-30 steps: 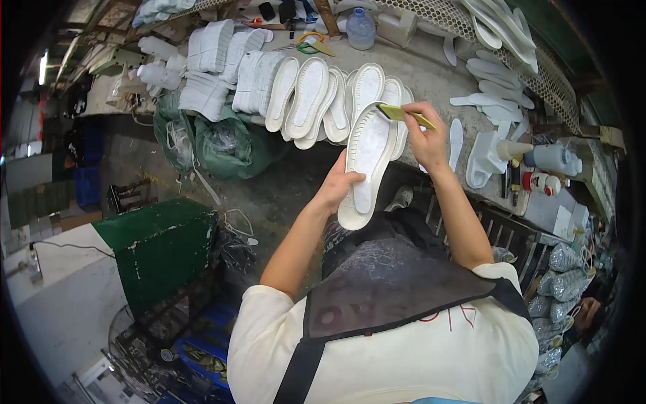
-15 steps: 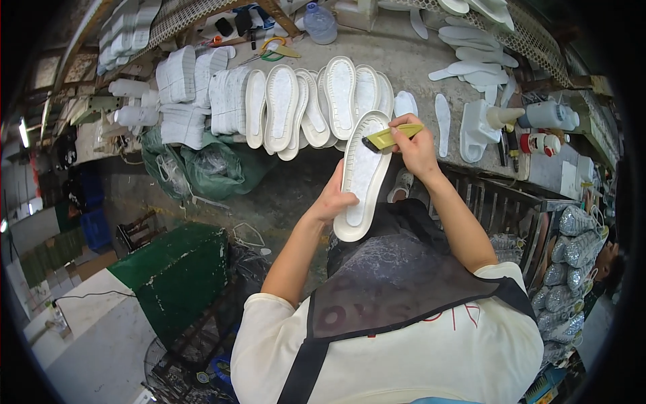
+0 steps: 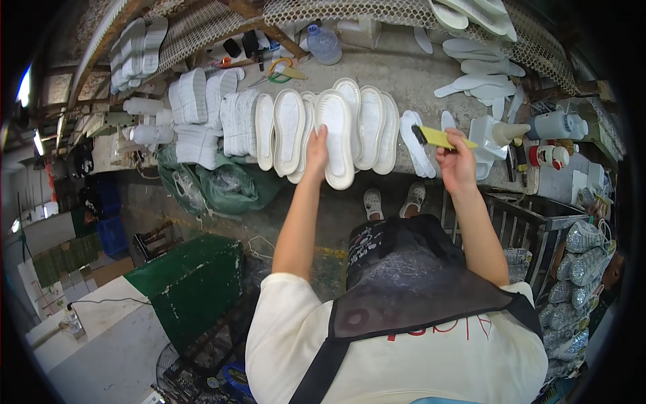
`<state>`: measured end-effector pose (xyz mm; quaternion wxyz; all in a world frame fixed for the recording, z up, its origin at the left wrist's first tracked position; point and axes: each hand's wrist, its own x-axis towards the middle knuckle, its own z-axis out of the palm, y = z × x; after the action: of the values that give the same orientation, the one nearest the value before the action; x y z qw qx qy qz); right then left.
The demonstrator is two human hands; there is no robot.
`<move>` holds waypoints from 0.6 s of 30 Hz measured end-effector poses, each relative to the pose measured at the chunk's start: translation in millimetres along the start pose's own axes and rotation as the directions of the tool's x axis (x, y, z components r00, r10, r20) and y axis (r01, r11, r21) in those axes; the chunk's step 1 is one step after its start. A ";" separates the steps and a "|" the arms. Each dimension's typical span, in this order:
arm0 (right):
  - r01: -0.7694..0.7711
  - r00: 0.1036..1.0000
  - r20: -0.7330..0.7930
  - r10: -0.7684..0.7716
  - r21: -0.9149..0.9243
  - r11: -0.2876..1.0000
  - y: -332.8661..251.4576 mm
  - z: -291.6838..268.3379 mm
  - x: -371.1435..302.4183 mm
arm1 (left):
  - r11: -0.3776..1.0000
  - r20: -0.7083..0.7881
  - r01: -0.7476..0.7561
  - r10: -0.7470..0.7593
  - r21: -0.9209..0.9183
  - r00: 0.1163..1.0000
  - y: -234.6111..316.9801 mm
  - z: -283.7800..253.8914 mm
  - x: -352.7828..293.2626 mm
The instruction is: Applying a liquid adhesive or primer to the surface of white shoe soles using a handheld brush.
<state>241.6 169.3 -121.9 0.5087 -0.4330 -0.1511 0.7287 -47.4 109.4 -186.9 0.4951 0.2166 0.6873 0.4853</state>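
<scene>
Nearest is the person's light shirt (image 3: 404,363), with a dark apron (image 3: 404,286) over it; below the apron, pale shoes (image 3: 416,196) stand on the floor. The left hand (image 3: 316,156) grips a white shoe sole (image 3: 336,145) at its left edge, thumb at the rim, the other fingers mostly hidden. This sole is at the middle of the row of soles (image 3: 289,131), overlapping its neighbours, its heel end jutting past the bench's near edge — whether it rests fully on those beneath, I cannot tell. The right hand (image 3: 457,165), raised well to the right, pinches a yellow-handled brush (image 3: 444,139) between thumb and fingers, the dark bristles pointing left.

Behind the brush, slim white insoles (image 3: 416,149) lie on the grey workbench (image 3: 383,71). A white container (image 3: 482,138) stands to the right, and more white pieces (image 3: 239,124) are stacked left of the row. Farther back are scissors (image 3: 281,69) with green and orange handles, a clear bluish bottle (image 3: 324,46) and — above the bench — a mesh shelf (image 3: 336,15).
</scene>
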 end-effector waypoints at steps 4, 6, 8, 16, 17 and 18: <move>0.008 1.000 -0.014 -0.009 -0.053 0.999 -13.3 -29.8 -11.3 | 0.926 -0.205 -0.057 0.143 0.374 0.968 -34.9 -32.0 81.1; 0.020 0.995 -0.094 -0.027 -0.071 0.997 -24.7 -50.9 -14.6 | 0.853 -0.346 -0.097 0.309 0.513 0.886 -43.4 -53.2 97.7; 0.074 0.989 -0.125 -0.081 -0.060 0.995 -36.8 -86.8 -17.6 | 0.502 -0.339 -0.149 0.746 0.852 0.573 -4.6 -48.6 103.7; 0.231 0.894 -0.289 -0.342 -0.355 0.906 -65.4 -157.1 -22.6 | 0.588 0.280 -0.508 0.438 0.630 0.854 261.4 227.1 105.4; 0.265 0.890 -0.248 -0.382 -0.400 0.877 -62.2 -167.9 -18.1 | 0.564 0.280 -0.522 0.461 0.640 0.842 258.0 244.2 127.4; 0.285 0.892 -0.200 -0.405 -0.445 0.849 -63.2 -169.2 -14.9 | 0.541 0.269 -0.530 0.489 0.653 0.830 256.6 243.1 139.4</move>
<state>414.5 146.6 -171.1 0.5482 -0.5946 -0.2991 0.5064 64.3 439.6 -35.6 0.2292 0.5915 0.7117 0.3018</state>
